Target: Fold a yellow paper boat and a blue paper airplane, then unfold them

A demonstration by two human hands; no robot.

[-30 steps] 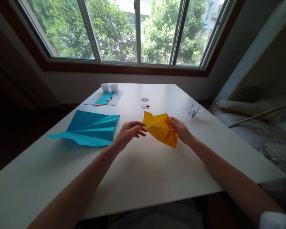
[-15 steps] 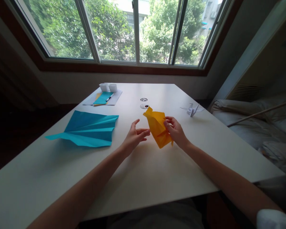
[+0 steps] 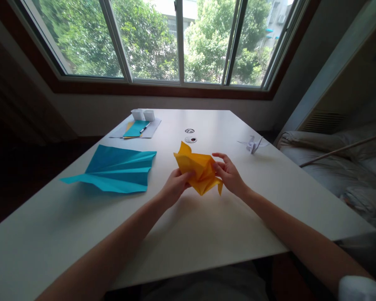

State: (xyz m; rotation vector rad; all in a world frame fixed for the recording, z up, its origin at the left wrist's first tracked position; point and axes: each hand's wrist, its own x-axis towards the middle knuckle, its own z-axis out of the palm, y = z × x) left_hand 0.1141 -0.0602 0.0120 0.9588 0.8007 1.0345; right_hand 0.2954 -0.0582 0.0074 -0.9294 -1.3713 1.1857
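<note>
While my left hand (image 3: 174,187) pinches the near left side of the yellow paper (image 3: 198,169), my right hand (image 3: 228,175) grips its right side, so both hands are closed on the same half-folded sheet and hold it just above the white table (image 3: 207,234), about at the middle of the tabletop. My left thumb and fingers press the paper between them; my right thumb lies against the sheet, while the index finger of that hand stretches out above it. The paper is creased and crumpled into several flaps, with one pointed corner sticking up toward the window (image 3: 175,42) and another hanging down between my wrists. To my left, well apart from my hands, a large blue folded paper (image 3: 115,169) lies flat on the table, pleated into long ridges with a thin tip pointing left. Farther back on that side a grey sheet (image 3: 152,130) carries a smaller blue paper (image 3: 136,128), a pen (image 3: 145,127) and two small white boxes (image 3: 143,114). Just beyond the yellow paper two small round discs (image 3: 190,135) sit on the table. Off to my right, near the table's far edge, stands a small white paper crane (image 3: 253,144). Green trees fill the view behind the glass.
</note>
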